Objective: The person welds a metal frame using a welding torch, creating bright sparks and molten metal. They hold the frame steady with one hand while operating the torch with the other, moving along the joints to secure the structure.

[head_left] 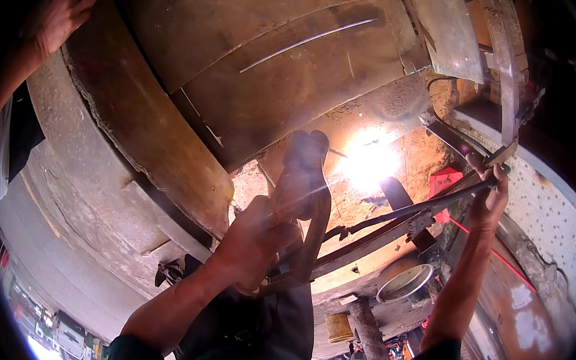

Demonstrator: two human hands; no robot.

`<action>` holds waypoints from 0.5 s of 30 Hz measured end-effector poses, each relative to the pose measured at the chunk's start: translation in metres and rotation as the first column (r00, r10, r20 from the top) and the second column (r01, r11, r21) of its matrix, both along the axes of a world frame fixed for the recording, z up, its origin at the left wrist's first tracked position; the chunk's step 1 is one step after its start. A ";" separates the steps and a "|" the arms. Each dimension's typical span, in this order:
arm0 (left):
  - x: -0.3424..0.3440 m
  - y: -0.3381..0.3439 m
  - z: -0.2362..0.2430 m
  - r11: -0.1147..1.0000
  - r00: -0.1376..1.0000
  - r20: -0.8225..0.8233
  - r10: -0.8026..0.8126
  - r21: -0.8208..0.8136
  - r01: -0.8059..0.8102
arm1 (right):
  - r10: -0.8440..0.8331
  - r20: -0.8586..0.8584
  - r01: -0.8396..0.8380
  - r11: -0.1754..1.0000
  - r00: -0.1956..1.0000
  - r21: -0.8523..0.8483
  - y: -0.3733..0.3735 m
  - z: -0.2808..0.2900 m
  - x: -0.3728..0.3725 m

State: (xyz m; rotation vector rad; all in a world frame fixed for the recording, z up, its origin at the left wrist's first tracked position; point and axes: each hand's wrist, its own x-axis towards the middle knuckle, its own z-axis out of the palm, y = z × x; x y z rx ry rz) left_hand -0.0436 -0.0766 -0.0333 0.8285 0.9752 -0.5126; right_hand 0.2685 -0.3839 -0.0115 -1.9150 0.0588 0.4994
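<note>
- Nearest the viewer, the left hand [253,241] is clenched around the handle of a welding electrode holder [302,174], which rises from this grip toward the rusty plate.
- Just past the holder's tip, a bright welding arc [369,161] glares on the steel surface, well beyond the left grip and to its right.
- To the right of that grip, the right hand [488,196] is raised, fingers wrapped around a dark metal bar [407,216] that slants down from this grip toward the left hand.
- Under the bar, below the right grip, sits a round metal bowl [405,282] and a red object [445,182] near the glare.
- Beyond both grips spreads a large curved rusty steel plate [277,64].
- Farthest off, up and left of the left grip, another person's hand [64,13] rests at the plate's edge.
</note>
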 end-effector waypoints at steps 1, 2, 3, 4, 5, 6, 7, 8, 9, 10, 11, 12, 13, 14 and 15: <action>0.001 0.002 0.002 1.000 1.000 -0.020 -0.018 -0.013 0.017 | 0.071 0.042 -0.071 0.997 0.997 -0.002 -0.005 -0.002 0.000; 0.002 0.003 0.004 0.999 0.999 -0.040 -0.036 -0.026 0.035 | 0.156 0.092 -0.154 0.988 0.983 -0.029 -0.011 -0.004 0.002; 0.001 0.002 0.003 0.999 0.998 -0.037 -0.050 -0.002 0.049 | 0.234 0.129 -0.229 0.972 0.964 -0.055 -0.018 -0.007 0.005; -0.001 -0.001 0.001 0.998 0.997 -0.036 -0.063 0.022 0.064 | 0.276 0.148 -0.268 0.961 0.950 -0.070 -0.021 -0.008 0.006; -0.003 -0.001 -0.002 0.999 0.999 -0.018 -0.033 -0.011 0.033 | 0.284 0.131 -0.276 0.958 0.950 -0.076 -0.023 -0.009 0.006; -0.005 -0.002 -0.003 0.999 1.000 -0.002 -0.001 -0.044 0.001 | 0.266 0.118 -0.259 0.963 0.957 -0.071 -0.024 -0.009 0.007; -0.001 -0.002 0.002 0.999 0.999 0.016 0.033 -0.019 -0.032 | 0.247 0.102 -0.241 0.968 0.964 -0.067 -0.021 -0.009 0.006; -0.002 -0.003 0.001 0.999 0.998 0.060 0.033 0.009 -0.034 | 0.228 0.088 -0.223 0.973 0.970 -0.063 -0.018 -0.009 0.005; -0.002 -0.004 -0.001 0.998 0.997 0.074 0.009 0.056 -0.013 | 0.210 0.072 -0.203 0.975 0.975 -0.094 -0.013 -0.007 0.003; -0.003 -0.004 -0.001 0.995 0.996 0.086 -0.016 0.103 0.007 | 0.121 0.007 -0.120 0.991 0.993 -0.067 -0.006 -0.003 0.003; -0.003 -0.002 0.000 1.000 1.000 0.006 -0.023 0.020 0.022 | 0.027 -0.055 -0.029 0.999 0.998 -0.042 0.002 0.001 0.002; -0.006 -0.001 -0.001 0.994 0.993 0.087 -0.084 0.071 0.078 | -0.003 -0.042 0.002 1.000 0.999 -0.019 -0.002 -0.002 0.002; -0.011 -0.001 -0.001 0.984 0.975 0.166 -0.148 0.127 0.127 | -0.031 -0.028 0.031 1.000 0.999 0.005 -0.005 -0.003 0.003; -0.006 -0.001 0.003 0.996 0.995 0.069 -0.068 0.057 0.064 | -0.142 -0.066 0.142 0.990 0.988 -0.005 0.009 -0.001 0.001; -0.001 -0.002 0.007 1.000 0.999 -0.038 0.018 0.001 -0.018 | -0.157 -0.051 0.155 0.987 0.986 -0.044 0.020 0.000 -0.004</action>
